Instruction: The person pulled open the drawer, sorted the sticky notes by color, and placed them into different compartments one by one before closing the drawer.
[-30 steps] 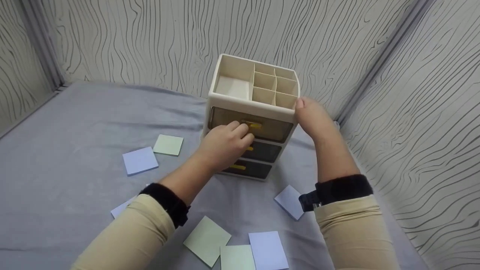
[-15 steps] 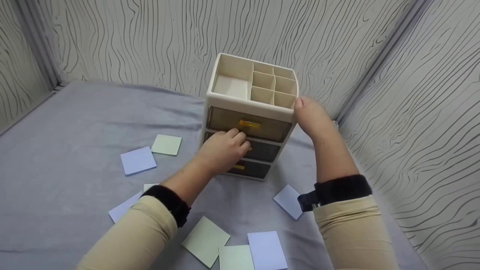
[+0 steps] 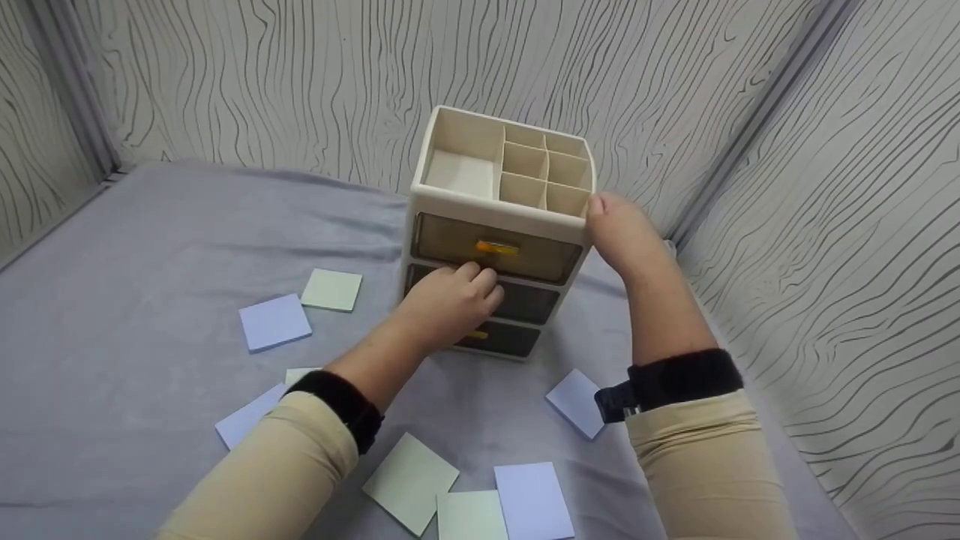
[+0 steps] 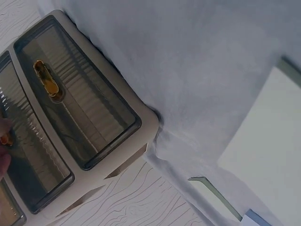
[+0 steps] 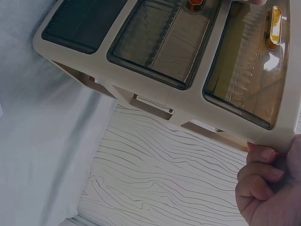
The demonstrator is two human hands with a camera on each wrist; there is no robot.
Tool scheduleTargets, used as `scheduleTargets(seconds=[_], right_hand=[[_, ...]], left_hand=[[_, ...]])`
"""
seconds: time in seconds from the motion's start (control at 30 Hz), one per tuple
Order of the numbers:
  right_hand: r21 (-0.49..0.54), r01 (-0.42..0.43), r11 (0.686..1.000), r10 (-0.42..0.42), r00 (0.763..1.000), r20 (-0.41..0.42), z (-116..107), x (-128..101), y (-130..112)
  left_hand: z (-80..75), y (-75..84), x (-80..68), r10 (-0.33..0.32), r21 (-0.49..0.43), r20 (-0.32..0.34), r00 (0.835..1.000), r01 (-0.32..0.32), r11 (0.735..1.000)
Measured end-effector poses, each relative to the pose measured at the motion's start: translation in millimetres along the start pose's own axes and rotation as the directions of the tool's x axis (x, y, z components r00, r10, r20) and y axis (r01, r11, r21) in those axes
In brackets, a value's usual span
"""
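Observation:
A cream desktop drawer organizer (image 3: pixel 499 208) stands upright, with three dark see-through drawers and a divided open top. My left hand (image 3: pixel 450 304) is at the middle drawer (image 3: pixel 534 302), its curled fingers covering that handle in the head view. In the left wrist view, fingertips (image 4: pixel 3 162) pinch the orange middle handle (image 4: pixel 6 139). All drawers sit closed. My right hand (image 3: pixel 624 234) grips the organizer's upper right corner, thumb by the top rim; the right wrist view has its curled fingers (image 5: pixel 258 172) against the side. The top drawer's handle (image 3: pixel 497 247) is uncovered.
Pale green and lilac sticky-note pads lie scattered on the grey cloth (image 3: pixel 150 300). A green pad (image 3: pixel 332 290) and a lilac pad (image 3: pixel 275 322) are at the left, another lilac pad (image 3: pixel 576 403) at the right, several nearer. Patterned walls (image 3: pixel 300 90) stand behind and beside.
My left hand has slid down from just below the top drawer's handle to the middle drawer's handle. My right hand keeps its grip on the corner.

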State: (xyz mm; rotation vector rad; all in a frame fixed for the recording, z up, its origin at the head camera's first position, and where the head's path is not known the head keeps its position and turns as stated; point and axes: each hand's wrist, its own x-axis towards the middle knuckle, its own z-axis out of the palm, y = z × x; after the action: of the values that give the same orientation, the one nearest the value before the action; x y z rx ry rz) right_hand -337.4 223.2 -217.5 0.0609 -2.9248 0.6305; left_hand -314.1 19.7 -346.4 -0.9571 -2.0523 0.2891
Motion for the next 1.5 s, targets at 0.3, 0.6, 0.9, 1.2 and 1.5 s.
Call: scheduleTargets(seconds=[0.3,0.6,0.9,1.2,1.5], right_hand=[[0.014,0.007,1.000,-0.007,1.000,0.007,0,1,-1],[0.038,-0.013,0.999,0.012,1.000,0.025,-1,-1,0],[0.047,-0.015,0.999,0.014,1.000,0.019,-1,0,1],[0.064,0.010,0.998,-0.010,1.000,0.001,0,-1,1],[0.055,-0.002,0.999,0.001,1.000,0.007,0,-1,1]], left_hand=[[-2.8,1.3,-2.0,0.009,0.008,0.029,1.000,-0.009,1.000],[-6.8,4.7,-4.3,0.026,-0.011,0.026,0.999,-0.026,1.000],[-12.1,8.9,-8.4,0.070,0.018,-0.075,0.995,-0.069,0.997],[-20.5,14.0,-14.5,0.094,0.031,-0.104,0.990,-0.091,0.995],[-33.2,20.8,-19.7,0.114,0.037,-0.081,0.990,-0.111,0.993]])
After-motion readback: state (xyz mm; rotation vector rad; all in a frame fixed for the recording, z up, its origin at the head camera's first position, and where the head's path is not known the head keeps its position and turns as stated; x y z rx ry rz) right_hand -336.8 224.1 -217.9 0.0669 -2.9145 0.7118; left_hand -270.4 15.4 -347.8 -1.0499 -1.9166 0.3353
